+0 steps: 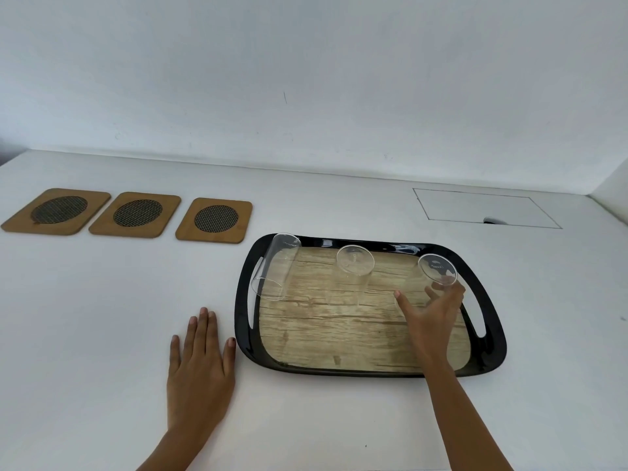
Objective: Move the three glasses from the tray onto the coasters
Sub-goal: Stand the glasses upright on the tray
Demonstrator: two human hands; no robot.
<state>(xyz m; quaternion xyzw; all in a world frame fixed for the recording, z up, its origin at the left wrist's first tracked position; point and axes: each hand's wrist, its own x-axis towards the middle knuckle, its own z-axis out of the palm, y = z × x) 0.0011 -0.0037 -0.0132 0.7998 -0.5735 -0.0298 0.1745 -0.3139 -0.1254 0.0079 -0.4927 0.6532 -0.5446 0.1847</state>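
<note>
Three clear glasses stand along the far side of a black tray (339, 371) with a wood-pattern floor, apparently upside down. The left glass (274, 266) is by the left handle, the middle glass (353, 271) is at the centre, and the right glass (436, 268) is near the right rim. My right hand (430, 321) reaches over the tray with thumb and fingers spread around the right glass's lower part; I cannot tell if they touch it. My left hand (200, 365) lies flat on the table left of the tray. Three wooden coasters (57, 210) (136, 214) (215, 219) with mesh discs lie in a row at the far left.
The white table meets a white wall at the back. A rectangular flush cover panel (486, 207) with a small notch sits in the tabletop behind the tray on the right.
</note>
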